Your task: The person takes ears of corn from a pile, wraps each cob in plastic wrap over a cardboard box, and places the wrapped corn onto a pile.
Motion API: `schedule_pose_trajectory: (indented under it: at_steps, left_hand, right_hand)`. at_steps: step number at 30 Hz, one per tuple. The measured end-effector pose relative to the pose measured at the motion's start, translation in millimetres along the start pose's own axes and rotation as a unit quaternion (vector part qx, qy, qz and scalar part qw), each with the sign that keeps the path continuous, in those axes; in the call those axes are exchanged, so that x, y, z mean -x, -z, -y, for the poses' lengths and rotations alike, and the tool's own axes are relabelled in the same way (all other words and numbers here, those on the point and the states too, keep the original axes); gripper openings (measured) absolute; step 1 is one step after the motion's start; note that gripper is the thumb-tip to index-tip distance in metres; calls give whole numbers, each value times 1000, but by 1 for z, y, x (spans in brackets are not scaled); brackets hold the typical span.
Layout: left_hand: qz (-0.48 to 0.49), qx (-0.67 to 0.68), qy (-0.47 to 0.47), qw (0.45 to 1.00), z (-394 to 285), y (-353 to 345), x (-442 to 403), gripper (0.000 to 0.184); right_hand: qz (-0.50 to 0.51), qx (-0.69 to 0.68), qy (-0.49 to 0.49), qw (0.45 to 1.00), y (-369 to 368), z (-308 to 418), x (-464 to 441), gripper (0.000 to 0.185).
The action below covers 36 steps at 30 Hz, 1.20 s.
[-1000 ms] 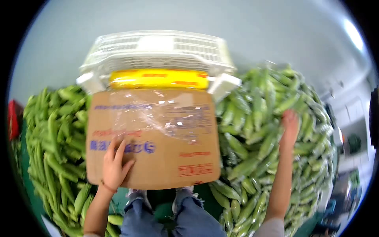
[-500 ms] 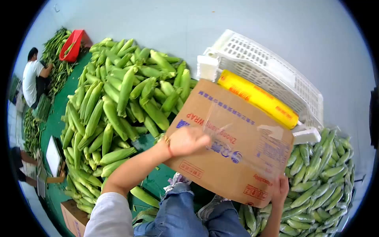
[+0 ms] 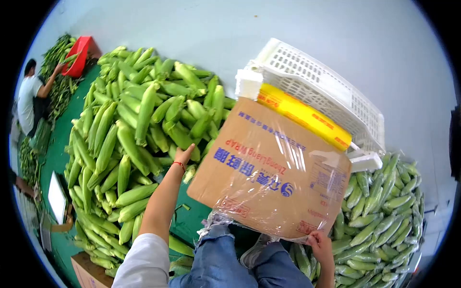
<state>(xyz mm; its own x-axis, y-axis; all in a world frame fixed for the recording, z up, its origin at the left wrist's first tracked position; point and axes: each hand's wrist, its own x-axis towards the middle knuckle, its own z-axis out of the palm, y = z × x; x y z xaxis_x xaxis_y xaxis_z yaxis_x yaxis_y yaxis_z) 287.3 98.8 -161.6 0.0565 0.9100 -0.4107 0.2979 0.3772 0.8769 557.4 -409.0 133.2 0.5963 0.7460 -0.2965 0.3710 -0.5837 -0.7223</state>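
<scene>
This is a produce-packing room: husk-on corn ears (image 3: 113,137) lie heaped over a green floor (image 3: 72,129), film-wrapped ears (image 3: 379,225) fill the opposite side, a yellow cling-film roll (image 3: 303,116) adjoins cardboard (image 3: 230,165) printed "WRAP", and a co-worker (image 3: 30,98) reaches toward a red bin (image 3: 76,65).

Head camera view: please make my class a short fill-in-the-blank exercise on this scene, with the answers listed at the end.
1. The roll between the cardboard and the white crate is coloured ____.
2. The left hand has a wristband coloured ____.
3. The hand at the clear film's near edge is the person's own ____ hand.
4. The unwrapped corn lies on the person's ____ side.

Missing words: yellow; red; right; left.
</scene>
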Motion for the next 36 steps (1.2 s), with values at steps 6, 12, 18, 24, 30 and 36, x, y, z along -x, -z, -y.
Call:
schedule_pose_trajectory:
  at_steps: [6, 12, 18, 24, 30, 36]
  left_hand:
    - [-66, 20, -167, 984, -35, 26, 59, 64]
    - [102, -73, -398, 909, -217, 61, 213, 59]
    - [347, -337, -636, 601, -263, -59, 329, 50]
    - [481, -267, -567, 613, -236, -101, 311, 49]
    - [255, -299, -606, 692, -210, -82, 333, 61]
    - [233, -275, -414, 836, -179, -8, 302, 29]
  right_hand:
    - [-13, 18, -13, 1000, -2, -1, 5, 10]
    - [-9, -12, -38, 999, -3, 3, 3, 12]
    - [-121, 215, 32, 969, -22, 13, 14, 9]
    - [-130, -291, 2, 948, -5, 21, 33, 23]
    - [-225, 175, 213, 935, -28, 40, -81, 31]
    - [-260, 224, 234, 910, -33, 41, -106, 27]
